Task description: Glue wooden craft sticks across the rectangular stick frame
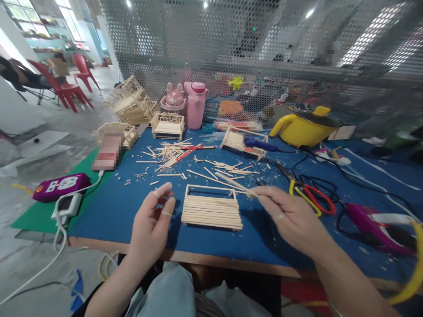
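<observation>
A small bench-like frame of wooden sticks (211,212) rests on the blue table before me, its slats side by side and a thin rail behind them. To its left is my left hand (152,218), thumb and fingers apart with nothing between them. On the other side, my right hand (291,215) pinches a thin wooden stick (231,181), slightly blurred, which points left above the rail. Loose sticks (228,167) lie scattered behind the frame. A blue glue gun (259,143) leans on another small stick model (236,140) farther back.
Finished-looking stick models (168,126) stand at the back left near a pink bottle (196,105). A yellow pot (300,127), scissors with red and yellow handles (310,198) and black cables occupy the right. A phone (107,152) charges at left. Perforated metal (198,48) rises behind.
</observation>
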The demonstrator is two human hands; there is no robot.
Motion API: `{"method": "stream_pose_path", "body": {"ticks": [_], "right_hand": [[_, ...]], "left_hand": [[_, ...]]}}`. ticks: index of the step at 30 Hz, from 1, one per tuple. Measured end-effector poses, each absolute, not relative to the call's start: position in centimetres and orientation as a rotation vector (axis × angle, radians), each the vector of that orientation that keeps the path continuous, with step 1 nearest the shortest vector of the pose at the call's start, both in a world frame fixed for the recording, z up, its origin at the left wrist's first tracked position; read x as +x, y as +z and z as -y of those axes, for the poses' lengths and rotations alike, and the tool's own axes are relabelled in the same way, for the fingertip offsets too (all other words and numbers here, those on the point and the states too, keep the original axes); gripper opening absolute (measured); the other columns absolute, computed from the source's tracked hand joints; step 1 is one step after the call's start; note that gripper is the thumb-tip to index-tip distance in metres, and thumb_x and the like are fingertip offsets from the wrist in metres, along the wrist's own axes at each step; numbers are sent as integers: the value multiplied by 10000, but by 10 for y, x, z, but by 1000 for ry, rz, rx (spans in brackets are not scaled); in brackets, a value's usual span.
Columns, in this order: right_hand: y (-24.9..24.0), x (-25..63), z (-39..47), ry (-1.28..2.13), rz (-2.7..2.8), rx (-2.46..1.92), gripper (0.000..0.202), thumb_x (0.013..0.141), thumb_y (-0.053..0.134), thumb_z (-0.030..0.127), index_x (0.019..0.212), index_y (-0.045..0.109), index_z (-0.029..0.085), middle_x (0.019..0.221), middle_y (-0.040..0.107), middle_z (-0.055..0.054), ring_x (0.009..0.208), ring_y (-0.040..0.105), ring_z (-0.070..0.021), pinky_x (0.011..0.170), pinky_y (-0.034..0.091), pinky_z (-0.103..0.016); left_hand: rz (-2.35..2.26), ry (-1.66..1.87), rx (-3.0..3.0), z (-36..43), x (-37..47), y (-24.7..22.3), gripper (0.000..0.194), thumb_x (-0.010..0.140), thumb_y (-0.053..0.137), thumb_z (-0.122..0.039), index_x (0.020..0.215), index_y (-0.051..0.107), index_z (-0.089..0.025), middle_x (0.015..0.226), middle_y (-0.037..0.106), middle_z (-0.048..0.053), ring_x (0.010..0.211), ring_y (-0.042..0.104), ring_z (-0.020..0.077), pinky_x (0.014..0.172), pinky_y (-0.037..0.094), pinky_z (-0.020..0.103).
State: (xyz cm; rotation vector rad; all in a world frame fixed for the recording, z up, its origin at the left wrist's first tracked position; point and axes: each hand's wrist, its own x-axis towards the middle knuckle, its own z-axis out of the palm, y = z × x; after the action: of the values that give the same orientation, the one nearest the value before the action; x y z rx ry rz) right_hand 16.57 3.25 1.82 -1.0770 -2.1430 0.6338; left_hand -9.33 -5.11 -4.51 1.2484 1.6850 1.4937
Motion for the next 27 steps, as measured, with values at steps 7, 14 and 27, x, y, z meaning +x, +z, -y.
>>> {"method": "stream_pose_path", "body": {"ticks": [7, 14, 27], "right_hand": [[-8, 151, -56, 415, 2445, -916, 230, 936, 436, 207, 1033, 644, 214, 941, 653, -77, 882, 623, -192, 777, 508, -319], [-16, 149, -65, 358, 2454, -883, 322, 906, 443, 151, 1058, 711, 243, 935, 669, -70, 856, 636, -186, 728, 521, -306], [-22, 151, -63, 471, 2379, -922, 295, 881, 459, 136, 986, 710, 249, 932, 670, -61, 860, 648, -180, 761, 536, -300]], "left_hand": [[-1837, 1056, 1609, 44, -79, -60, 936, 809, 591, -559, 1502, 127, -133, 1536, 283, 201, 1419, 261, 326, 1128, 267, 525], [-1917, 889, 1778, 44, -77, -66, 823, 854, 510, -578, 1476, 227, -118, 1513, 337, 196, 1423, 253, 312, 1120, 299, 522], [-1948, 812, 1868, 44, -79, -69, 812, 865, 489, -583, 1472, 240, -105, 1506, 348, 188, 1417, 269, 311, 1101, 339, 524]]}}
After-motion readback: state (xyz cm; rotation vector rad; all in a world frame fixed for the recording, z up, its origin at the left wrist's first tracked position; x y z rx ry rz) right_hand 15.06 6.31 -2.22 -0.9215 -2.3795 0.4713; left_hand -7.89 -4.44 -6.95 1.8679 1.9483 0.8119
